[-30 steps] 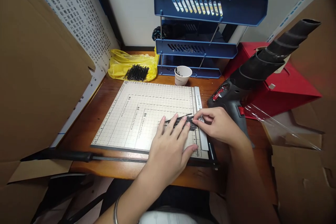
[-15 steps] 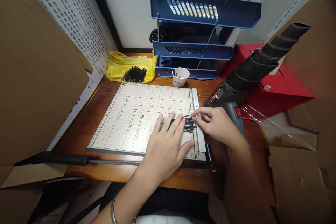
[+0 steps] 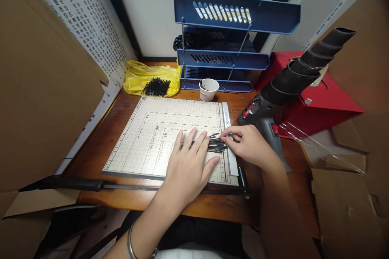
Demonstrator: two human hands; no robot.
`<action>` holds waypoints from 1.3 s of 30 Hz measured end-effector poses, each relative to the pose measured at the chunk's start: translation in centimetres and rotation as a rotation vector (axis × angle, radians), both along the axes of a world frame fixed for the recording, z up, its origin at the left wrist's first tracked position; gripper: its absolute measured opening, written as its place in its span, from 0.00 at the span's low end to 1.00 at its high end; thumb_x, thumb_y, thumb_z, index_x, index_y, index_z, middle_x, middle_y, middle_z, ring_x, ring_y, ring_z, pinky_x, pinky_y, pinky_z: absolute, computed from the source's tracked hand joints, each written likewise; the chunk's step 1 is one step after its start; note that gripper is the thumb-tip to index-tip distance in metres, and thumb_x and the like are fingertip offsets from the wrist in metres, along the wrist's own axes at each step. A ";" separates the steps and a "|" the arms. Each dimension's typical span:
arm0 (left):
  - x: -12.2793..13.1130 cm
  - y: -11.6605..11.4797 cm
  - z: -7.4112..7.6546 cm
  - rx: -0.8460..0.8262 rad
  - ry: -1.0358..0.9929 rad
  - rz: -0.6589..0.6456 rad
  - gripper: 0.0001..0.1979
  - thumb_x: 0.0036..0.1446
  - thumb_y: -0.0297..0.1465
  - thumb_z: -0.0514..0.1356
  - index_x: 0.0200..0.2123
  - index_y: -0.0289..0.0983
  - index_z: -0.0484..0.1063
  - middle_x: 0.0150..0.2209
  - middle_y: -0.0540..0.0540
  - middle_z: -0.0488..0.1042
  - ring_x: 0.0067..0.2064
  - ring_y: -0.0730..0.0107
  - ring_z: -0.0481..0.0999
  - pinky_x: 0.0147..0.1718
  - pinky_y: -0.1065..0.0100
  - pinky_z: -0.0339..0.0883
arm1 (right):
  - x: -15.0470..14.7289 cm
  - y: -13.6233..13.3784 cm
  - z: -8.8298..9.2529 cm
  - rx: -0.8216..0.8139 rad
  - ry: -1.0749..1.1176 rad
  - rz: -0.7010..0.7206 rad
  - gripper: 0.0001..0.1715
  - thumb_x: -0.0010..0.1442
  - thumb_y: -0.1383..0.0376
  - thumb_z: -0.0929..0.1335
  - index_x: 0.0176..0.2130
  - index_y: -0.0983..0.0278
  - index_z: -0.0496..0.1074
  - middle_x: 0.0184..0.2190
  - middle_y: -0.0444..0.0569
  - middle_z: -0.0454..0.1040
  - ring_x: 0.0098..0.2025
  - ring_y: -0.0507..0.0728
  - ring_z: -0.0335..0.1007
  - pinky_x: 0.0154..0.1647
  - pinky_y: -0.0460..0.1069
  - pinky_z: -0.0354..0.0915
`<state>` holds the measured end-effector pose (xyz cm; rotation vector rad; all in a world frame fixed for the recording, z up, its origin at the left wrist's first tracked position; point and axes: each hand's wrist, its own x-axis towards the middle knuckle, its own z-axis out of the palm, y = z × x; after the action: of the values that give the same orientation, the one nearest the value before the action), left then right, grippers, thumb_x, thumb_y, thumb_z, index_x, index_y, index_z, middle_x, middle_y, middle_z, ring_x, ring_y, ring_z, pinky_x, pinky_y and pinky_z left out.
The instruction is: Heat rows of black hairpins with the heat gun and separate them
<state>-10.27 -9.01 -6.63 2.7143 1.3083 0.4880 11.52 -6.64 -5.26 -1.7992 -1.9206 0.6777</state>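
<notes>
Thin black tube pieces (image 3: pixel 216 145) lie side by side on the gridded board of a paper cutter (image 3: pixel 133 141), with their right ends near its white edge rail (image 3: pixel 232 162). My left hand (image 3: pixel 188 166) rests flat over their left part, fingers stretched and slightly spread, hiding some of them. At the right ends, my right hand (image 3: pixel 246 141) pinches thumb and forefinger together on a black tube piece, mostly covered by the fingertips. One short piece sits at an angle above the row.
A long black-handled blade arm (image 3: pixel 100 186) runs along the cutter's front. Behind are a white paper cup (image 3: pixel 209 90), more black pieces (image 3: pixel 156 86) on a yellow plastic bag (image 3: pixel 130 77), and a blue tray rack (image 3: pixel 225 58). A black heat gun (image 3: pixel 273 101) and red box (image 3: pixel 331 105) stand right.
My left hand has slid a little to the left, uncovering more of the black pieces. The right hand has shifted slightly left, still pinching at their ends.
</notes>
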 end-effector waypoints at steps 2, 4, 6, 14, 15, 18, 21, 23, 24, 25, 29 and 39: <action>0.1 0.2 -0.1 -0.010 0.017 -0.005 0.31 0.76 0.46 0.42 0.67 0.30 0.63 0.68 0.43 0.65 0.72 0.48 0.57 0.71 0.41 0.47 | 0.1 0.0 0.0 0.007 0.004 -0.010 0.14 0.60 0.56 0.68 0.35 0.59 0.82 0.17 0.42 0.60 0.22 0.50 0.50 0.26 0.47 0.47; 0.3 0.5 -0.1 -0.018 0.028 -0.010 0.32 0.76 0.47 0.43 0.67 0.30 0.63 0.69 0.43 0.65 0.72 0.48 0.57 0.71 0.41 0.46 | 0.2 -0.1 -0.1 0.018 0.011 -0.026 0.14 0.60 0.56 0.68 0.34 0.60 0.82 0.17 0.42 0.60 0.22 0.50 0.50 0.26 0.47 0.47; 0.7 0.8 -0.1 -0.021 0.035 -0.017 0.31 0.76 0.47 0.42 0.67 0.31 0.64 0.69 0.43 0.64 0.72 0.48 0.56 0.71 0.41 0.46 | 0.4 -0.1 -0.2 0.032 0.021 -0.045 0.15 0.61 0.56 0.68 0.35 0.62 0.81 0.17 0.42 0.59 0.22 0.49 0.50 0.26 0.47 0.46; 1.7 1.3 0.0 -0.049 0.058 -0.078 0.31 0.75 0.47 0.43 0.68 0.33 0.63 0.71 0.39 0.61 0.73 0.47 0.55 0.71 0.40 0.45 | 0.3 0.2 -0.3 0.071 0.021 -0.102 0.16 0.61 0.56 0.67 0.39 0.62 0.81 0.17 0.41 0.58 0.22 0.50 0.50 0.27 0.48 0.47; 1.7 1.2 0.0 -0.049 0.053 -0.074 0.31 0.75 0.47 0.43 0.69 0.32 0.62 0.71 0.40 0.60 0.73 0.47 0.55 0.71 0.40 0.45 | 0.2 0.2 -0.3 0.068 0.016 -0.102 0.16 0.61 0.56 0.67 0.40 0.61 0.81 0.17 0.41 0.58 0.22 0.50 0.50 0.27 0.48 0.48; 1.5 0.9 -0.1 -0.040 0.034 -0.054 0.32 0.75 0.47 0.42 0.69 0.32 0.61 0.72 0.41 0.58 0.73 0.49 0.54 0.71 0.40 0.46 | 0.1 0.3 -0.3 0.046 -0.001 -0.083 0.15 0.61 0.55 0.68 0.38 0.60 0.82 0.17 0.42 0.60 0.22 0.50 0.51 0.27 0.48 0.48; 1.6 0.8 -0.1 -0.038 0.033 -0.065 0.31 0.75 0.47 0.42 0.69 0.34 0.62 0.71 0.42 0.59 0.73 0.48 0.55 0.70 0.40 0.47 | 0.2 0.2 -0.4 0.029 -0.010 -0.061 0.15 0.61 0.55 0.68 0.36 0.59 0.82 0.18 0.42 0.60 0.23 0.50 0.51 0.27 0.48 0.47; 1.6 0.8 0.0 -0.041 0.035 -0.080 0.31 0.75 0.47 0.42 0.69 0.35 0.62 0.72 0.42 0.59 0.73 0.48 0.55 0.70 0.39 0.48 | 0.2 0.2 -0.4 0.024 -0.012 -0.061 0.14 0.60 0.55 0.68 0.35 0.59 0.81 0.18 0.42 0.60 0.23 0.50 0.50 0.27 0.48 0.47; 1.6 0.8 0.0 -0.039 0.032 -0.077 0.31 0.75 0.48 0.42 0.69 0.35 0.61 0.72 0.42 0.59 0.73 0.48 0.55 0.70 0.39 0.47 | 0.2 0.2 -0.4 0.023 -0.012 -0.063 0.14 0.60 0.55 0.68 0.35 0.59 0.81 0.18 0.42 0.60 0.23 0.50 0.50 0.27 0.48 0.47; 1.5 0.7 0.1 -0.036 0.027 -0.066 0.31 0.75 0.48 0.42 0.69 0.34 0.61 0.72 0.42 0.58 0.73 0.49 0.54 0.70 0.40 0.47 | 0.2 0.2 -0.4 0.022 -0.012 -0.066 0.14 0.60 0.55 0.68 0.34 0.59 0.81 0.17 0.42 0.59 0.23 0.50 0.50 0.27 0.48 0.47; 0.8 0.1 0.2 -0.014 0.006 -0.013 0.32 0.76 0.47 0.40 0.68 0.32 0.62 0.72 0.43 0.59 0.73 0.50 0.54 0.71 0.41 0.47 | 0.3 0.1 -0.4 0.023 -0.010 -0.081 0.14 0.60 0.54 0.68 0.34 0.59 0.80 0.17 0.41 0.58 0.23 0.50 0.49 0.27 0.48 0.47; 1.3 -0.1 -0.3 -0.058 0.063 -0.036 0.32 0.75 0.49 0.40 0.69 0.36 0.62 0.72 0.44 0.59 0.74 0.50 0.53 0.71 0.41 0.46 | 0.3 0.2 -0.5 0.026 -0.005 -0.076 0.14 0.60 0.55 0.68 0.34 0.59 0.80 0.17 0.40 0.57 0.22 0.50 0.48 0.27 0.48 0.46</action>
<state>-9.01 -9.09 -6.88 2.7211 1.2651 0.3587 11.79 -6.42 -5.78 -1.8495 -1.8459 0.6205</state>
